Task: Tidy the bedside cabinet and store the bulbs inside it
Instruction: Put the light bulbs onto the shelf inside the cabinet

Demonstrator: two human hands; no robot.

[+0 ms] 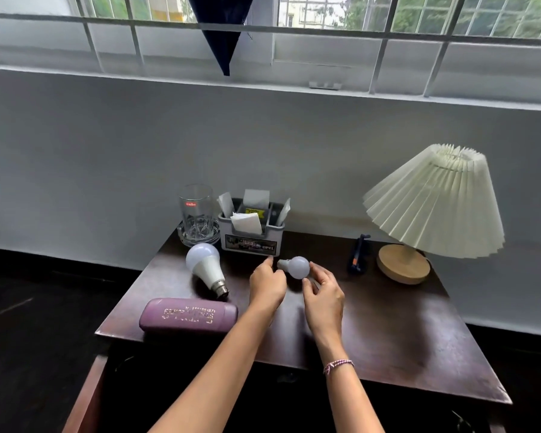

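Observation:
A small white bulb lies on the dark wooden cabinet top, just in front of the grey organiser. My right hand curls its thumb and fingers round the bulb's globe from the right. My left hand hovers just left of the bulb's base, with the index finger stretched forward, the other fingers loosely bent, and nothing in it. A larger white bulb lies on its side to the left, its metal cap pointing toward me.
A purple spectacle case lies near the front left edge. At the back stand a glass on a glass dish and a grey organiser with papers. A dark clip-like object and a pleated table lamp sit at the right.

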